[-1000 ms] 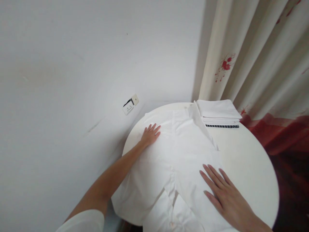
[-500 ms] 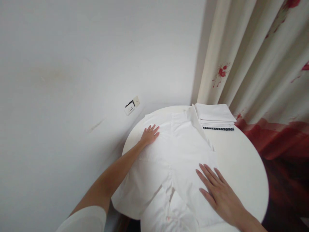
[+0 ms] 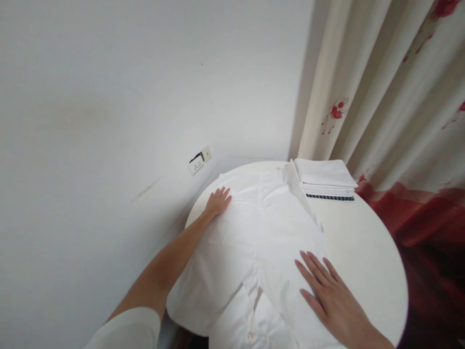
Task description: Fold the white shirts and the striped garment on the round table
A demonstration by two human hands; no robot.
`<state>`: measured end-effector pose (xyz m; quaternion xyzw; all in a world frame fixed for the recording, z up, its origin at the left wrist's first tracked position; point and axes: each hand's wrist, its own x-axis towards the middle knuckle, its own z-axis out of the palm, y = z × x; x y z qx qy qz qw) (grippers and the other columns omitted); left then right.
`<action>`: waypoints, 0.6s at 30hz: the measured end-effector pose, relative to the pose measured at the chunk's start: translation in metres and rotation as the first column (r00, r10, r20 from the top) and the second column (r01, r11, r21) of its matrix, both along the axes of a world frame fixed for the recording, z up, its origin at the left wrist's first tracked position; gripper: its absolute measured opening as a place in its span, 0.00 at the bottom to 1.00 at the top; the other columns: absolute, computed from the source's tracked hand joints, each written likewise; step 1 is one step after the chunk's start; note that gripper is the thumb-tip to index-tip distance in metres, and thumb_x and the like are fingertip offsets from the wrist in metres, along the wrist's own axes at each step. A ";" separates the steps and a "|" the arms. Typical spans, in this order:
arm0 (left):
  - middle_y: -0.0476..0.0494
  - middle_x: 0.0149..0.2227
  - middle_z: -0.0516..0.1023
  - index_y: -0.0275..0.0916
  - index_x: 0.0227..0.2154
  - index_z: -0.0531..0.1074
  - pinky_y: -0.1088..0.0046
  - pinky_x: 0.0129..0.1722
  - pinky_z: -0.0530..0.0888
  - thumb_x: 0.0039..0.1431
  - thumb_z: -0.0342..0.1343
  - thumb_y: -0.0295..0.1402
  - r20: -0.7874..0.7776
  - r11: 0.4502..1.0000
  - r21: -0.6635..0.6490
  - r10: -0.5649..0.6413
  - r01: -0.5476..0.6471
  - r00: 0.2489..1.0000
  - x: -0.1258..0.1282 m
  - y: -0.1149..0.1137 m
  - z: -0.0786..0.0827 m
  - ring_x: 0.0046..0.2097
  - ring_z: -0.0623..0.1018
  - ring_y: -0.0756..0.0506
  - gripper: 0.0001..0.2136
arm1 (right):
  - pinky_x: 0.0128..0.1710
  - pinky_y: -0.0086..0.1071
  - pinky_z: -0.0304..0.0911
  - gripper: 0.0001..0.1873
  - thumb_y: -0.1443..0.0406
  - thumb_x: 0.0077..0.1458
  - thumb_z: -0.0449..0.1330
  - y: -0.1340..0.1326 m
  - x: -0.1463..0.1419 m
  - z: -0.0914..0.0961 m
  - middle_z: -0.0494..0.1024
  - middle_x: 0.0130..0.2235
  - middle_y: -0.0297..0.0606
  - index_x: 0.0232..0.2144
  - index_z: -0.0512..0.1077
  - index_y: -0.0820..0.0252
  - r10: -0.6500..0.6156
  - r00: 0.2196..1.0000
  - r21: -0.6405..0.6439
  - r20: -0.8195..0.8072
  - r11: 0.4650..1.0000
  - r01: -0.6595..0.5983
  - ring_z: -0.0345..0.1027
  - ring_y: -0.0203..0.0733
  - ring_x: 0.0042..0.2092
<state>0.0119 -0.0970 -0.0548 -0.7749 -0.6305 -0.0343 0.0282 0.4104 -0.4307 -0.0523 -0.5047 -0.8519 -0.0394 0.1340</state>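
Note:
A white garment [image 3: 269, 223], which looks like a pair of trousers, lies spread over a round white table [image 3: 370, 257]. Its near part splits and bunches toward the table's front edge, where the cloth is creased. My left hand [image 3: 218, 201] rests with fingers outstretched on the far left part of the cloth. On the near right part, my right hand [image 3: 325, 291] lies with its fingers spread and its thumb apart. Neither hand grasps anything.
A folded white cloth stack [image 3: 323, 174] with a dark patterned strip [image 3: 330, 197] below it sits at the table's far right. A wall [image 3: 109, 121] with a socket [image 3: 196, 165] borders the left side. A flowered curtain [image 3: 348, 97] hangs at the right.
My left hand has slid slightly left across the cloth. The right hand stays nearly where it was, and the whole view has shifted a little.

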 end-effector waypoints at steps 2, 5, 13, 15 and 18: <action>0.41 0.72 0.50 0.43 0.70 0.52 0.49 0.67 0.52 0.72 0.36 0.45 -0.002 1.000 -0.005 0.007 -0.007 1.000 -0.002 0.001 -0.001 0.72 0.52 0.35 0.27 | 0.68 0.54 0.48 0.36 0.52 0.68 0.50 0.000 0.000 -0.001 0.49 0.72 0.39 0.72 0.43 0.48 -0.001 1.000 -0.006 -0.002 1.000 0.001 0.46 0.51 0.71; 0.40 0.72 0.49 0.41 0.70 0.51 0.47 0.67 0.51 0.72 0.35 0.45 -0.006 1.000 -0.005 0.017 -0.017 1.000 -0.002 0.000 -0.002 0.72 0.51 0.35 0.28 | 0.68 0.54 0.48 0.36 0.52 0.68 0.50 0.000 0.000 -0.001 0.49 0.72 0.38 0.72 0.43 0.48 -0.003 1.000 -0.010 -0.003 1.000 0.003 0.46 0.51 0.71; 0.40 0.73 0.48 0.42 0.71 0.51 0.45 0.68 0.49 0.72 0.35 0.46 0.008 0.999 -0.013 0.044 -0.044 0.999 -0.005 -0.003 -0.002 0.72 0.50 0.34 0.29 | 0.68 0.53 0.47 0.35 0.52 0.68 0.50 0.001 0.000 0.001 0.49 0.72 0.37 0.72 0.45 0.48 0.000 1.000 0.001 0.004 1.000 0.000 0.44 0.50 0.71; 0.41 0.73 0.47 0.43 0.71 0.51 0.45 0.68 0.49 0.71 0.35 0.47 0.028 0.999 -0.022 0.045 -0.044 0.999 -0.007 -0.001 -0.003 0.72 0.49 0.34 0.29 | 0.68 0.53 0.48 0.35 0.53 0.68 0.50 0.001 0.000 0.002 0.49 0.72 0.38 0.72 0.45 0.48 0.000 1.000 0.001 0.000 1.000 0.000 0.45 0.50 0.71; 0.43 0.73 0.47 0.45 0.70 0.52 0.43 0.67 0.48 0.72 0.35 0.46 0.074 0.998 -0.036 0.054 -0.052 0.996 -0.009 0.002 -0.002 0.72 0.48 0.35 0.28 | 0.68 0.53 0.48 0.35 0.53 0.68 0.50 0.001 0.000 0.002 0.49 0.72 0.39 0.72 0.45 0.49 0.009 1.000 0.004 0.004 1.000 -0.009 0.44 0.50 0.71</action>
